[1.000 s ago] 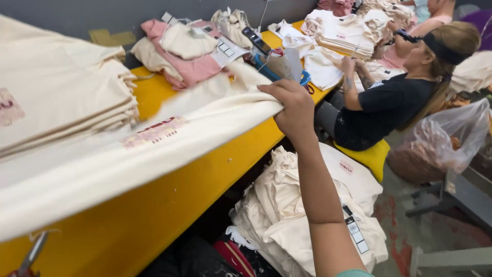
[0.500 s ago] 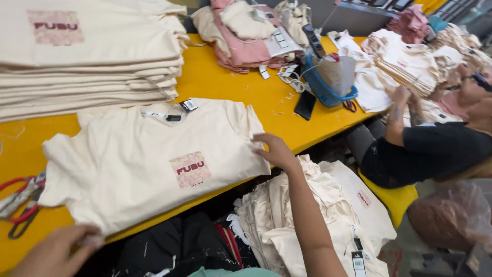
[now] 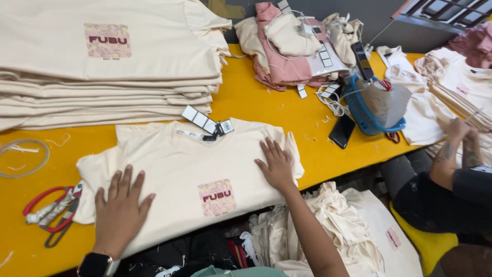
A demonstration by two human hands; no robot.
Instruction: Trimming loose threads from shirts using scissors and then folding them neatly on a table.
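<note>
Cream T-shirt (image 3: 189,174) was spread flat at the yellow table's (image 3: 256,102) near edge, pressed by the left hand (image 3: 120,205) and right hand (image 3: 277,166), fingers splayed open, nothing gripped. Its overhanging hem could have slid off; the hang tags (image 3: 207,123) might have snagged.

1 head view looks steeply down, close over the yellow table (image 3: 256,110)

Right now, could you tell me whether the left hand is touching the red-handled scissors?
Apart. The head view shows the left hand flat on the cream shirt, with shirt fabric between it and the red-handled scissors.
</note>
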